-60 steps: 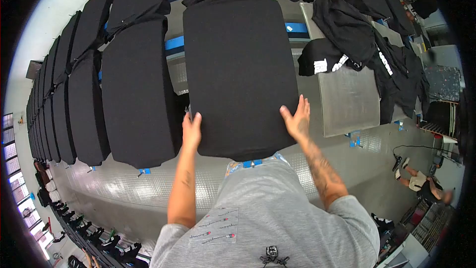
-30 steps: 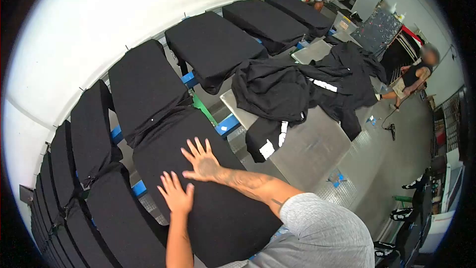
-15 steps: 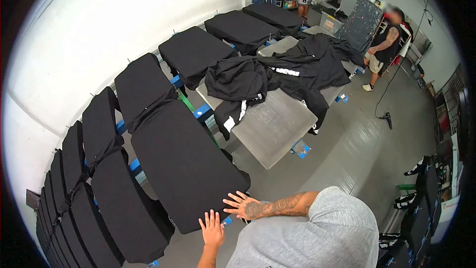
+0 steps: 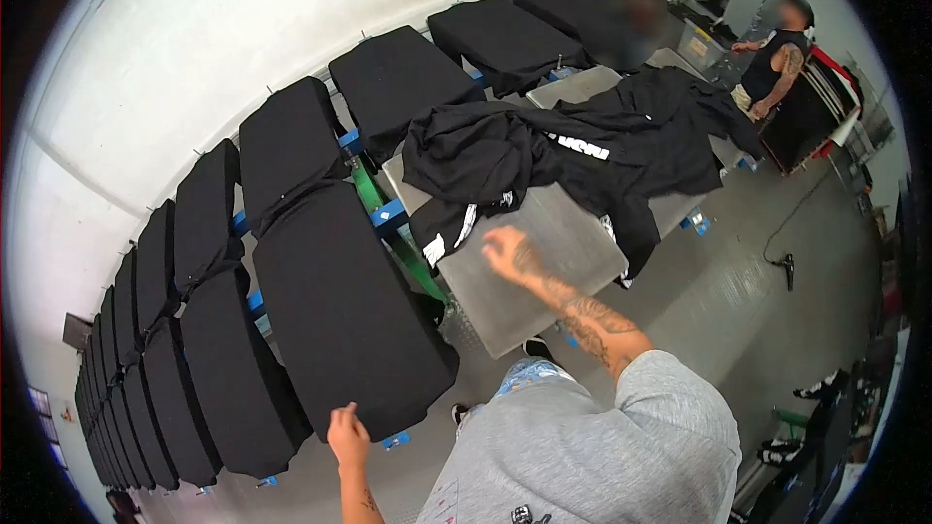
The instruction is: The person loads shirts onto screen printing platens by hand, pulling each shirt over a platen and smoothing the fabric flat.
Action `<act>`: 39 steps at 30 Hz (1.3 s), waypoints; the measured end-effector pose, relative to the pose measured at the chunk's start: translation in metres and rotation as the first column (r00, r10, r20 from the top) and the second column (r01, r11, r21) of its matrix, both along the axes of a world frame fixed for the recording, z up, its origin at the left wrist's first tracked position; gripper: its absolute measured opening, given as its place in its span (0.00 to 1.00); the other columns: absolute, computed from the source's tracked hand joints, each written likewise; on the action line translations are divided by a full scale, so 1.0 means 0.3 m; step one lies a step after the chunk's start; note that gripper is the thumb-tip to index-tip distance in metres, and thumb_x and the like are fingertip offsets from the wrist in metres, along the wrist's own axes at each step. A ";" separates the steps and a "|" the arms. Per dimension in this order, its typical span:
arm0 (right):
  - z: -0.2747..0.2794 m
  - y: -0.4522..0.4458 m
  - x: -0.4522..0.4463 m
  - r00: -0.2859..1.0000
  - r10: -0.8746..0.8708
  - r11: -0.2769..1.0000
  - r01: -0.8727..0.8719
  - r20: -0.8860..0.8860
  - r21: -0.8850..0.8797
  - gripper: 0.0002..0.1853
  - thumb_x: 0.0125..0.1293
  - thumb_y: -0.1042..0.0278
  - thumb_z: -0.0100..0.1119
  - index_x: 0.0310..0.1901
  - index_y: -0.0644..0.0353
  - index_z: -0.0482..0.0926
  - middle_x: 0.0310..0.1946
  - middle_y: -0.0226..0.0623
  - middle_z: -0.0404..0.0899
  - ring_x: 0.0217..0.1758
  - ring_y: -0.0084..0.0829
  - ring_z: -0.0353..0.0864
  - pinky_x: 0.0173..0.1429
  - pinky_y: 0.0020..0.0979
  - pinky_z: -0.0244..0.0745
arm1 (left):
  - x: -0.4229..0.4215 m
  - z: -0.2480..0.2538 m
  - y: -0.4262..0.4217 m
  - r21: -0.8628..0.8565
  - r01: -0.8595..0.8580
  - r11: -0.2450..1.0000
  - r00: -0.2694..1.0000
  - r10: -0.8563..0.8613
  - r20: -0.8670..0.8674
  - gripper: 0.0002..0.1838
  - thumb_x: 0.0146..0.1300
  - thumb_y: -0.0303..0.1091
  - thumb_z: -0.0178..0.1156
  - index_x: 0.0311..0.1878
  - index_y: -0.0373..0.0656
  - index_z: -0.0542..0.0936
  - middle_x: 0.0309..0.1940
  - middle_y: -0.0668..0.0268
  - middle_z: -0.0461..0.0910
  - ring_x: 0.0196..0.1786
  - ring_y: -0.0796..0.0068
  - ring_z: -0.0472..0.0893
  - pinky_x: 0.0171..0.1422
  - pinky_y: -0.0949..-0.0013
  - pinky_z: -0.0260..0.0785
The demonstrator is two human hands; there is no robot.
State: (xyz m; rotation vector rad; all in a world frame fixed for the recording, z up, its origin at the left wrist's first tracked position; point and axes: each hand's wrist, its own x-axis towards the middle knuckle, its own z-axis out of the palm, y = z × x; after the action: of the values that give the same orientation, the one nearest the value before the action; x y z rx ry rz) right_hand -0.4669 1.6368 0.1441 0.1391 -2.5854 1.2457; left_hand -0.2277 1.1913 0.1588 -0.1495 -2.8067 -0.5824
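Note:
My left hand (image 4: 349, 435) hovers beside the near edge of a board covered in smooth black fabric (image 4: 349, 301). Its fingers are loosely bent, and nothing shows in them. Over a bare grey metal board (image 4: 539, 277) reaches my right hand (image 4: 512, 254), slightly blurred, fingers loosely curled and apart, with nothing visible in it. Just beyond that hand, a bunched black garment (image 4: 481, 150) with white print lies on the far part of the metal board. Another black garment (image 4: 646, 131) with white lettering spreads to its right.
Further fabric-covered boards (image 4: 228, 369) run off to the left and along the white wall. Blue supports (image 4: 388, 215) and a green bar (image 4: 413, 267) show between boards. One person (image 4: 782, 68) stands at right, others at the back. A hairdryer (image 4: 786, 272) hangs from a cord.
Both hands have left the fabric-covered board's near end. My right hand swung forward over the metal board; my left drew down and left. The view has shifted, and the person at right turned.

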 end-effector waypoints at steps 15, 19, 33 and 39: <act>-0.036 0.013 -0.010 0.606 0.725 0.655 -0.753 0.326 -0.056 0.07 0.57 0.68 0.55 0.28 0.63 0.79 0.26 0.52 0.81 0.31 0.51 0.81 0.39 0.46 0.76 | -0.749 -0.035 1.024 0.857 -0.478 0.193 0.873 -0.010 0.488 0.30 0.62 0.37 0.65 0.63 0.35 0.68 0.49 0.58 0.79 0.41 0.72 0.81 0.47 0.68 0.74; -0.063 0.082 0.131 0.602 0.796 0.605 -0.793 0.062 -0.070 0.08 0.57 0.66 0.61 0.30 0.63 0.80 0.30 0.48 0.81 0.37 0.48 0.81 0.43 0.43 0.75 | -0.878 -0.078 1.076 0.594 -0.353 0.723 0.898 0.083 0.433 0.40 0.58 0.41 0.67 0.72 0.47 0.59 0.60 0.52 0.69 0.45 0.65 0.81 0.51 0.63 0.74; -0.126 1.210 -0.078 0.952 -0.222 0.848 0.081 0.212 0.523 0.22 0.55 0.62 0.68 0.51 0.57 0.77 0.47 0.45 0.72 0.51 0.47 0.77 0.52 0.42 0.76 | -1.226 -0.154 1.245 0.491 -0.340 0.802 0.931 0.212 0.298 0.11 0.59 0.26 0.53 0.42 0.45 0.82 0.29 0.56 0.82 0.39 0.62 0.84 0.39 0.59 0.76; 0.175 1.505 -0.136 0.891 -0.430 0.898 0.439 -0.145 0.030 0.06 0.52 0.77 0.59 0.33 0.64 0.79 0.27 0.47 0.80 0.31 0.43 0.81 0.38 0.38 0.74 | -0.772 0.351 0.836 0.982 -0.126 -0.142 0.991 0.025 0.131 0.17 0.54 0.20 0.45 0.46 0.38 0.75 0.34 0.67 0.78 0.30 0.79 0.75 0.24 0.77 0.62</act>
State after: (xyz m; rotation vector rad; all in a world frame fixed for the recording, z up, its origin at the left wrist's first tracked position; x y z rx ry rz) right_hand -0.5077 2.0882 0.1967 -0.3199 -2.3578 0.9547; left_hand -0.4592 1.4420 0.2641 0.3853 -1.4420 -2.5189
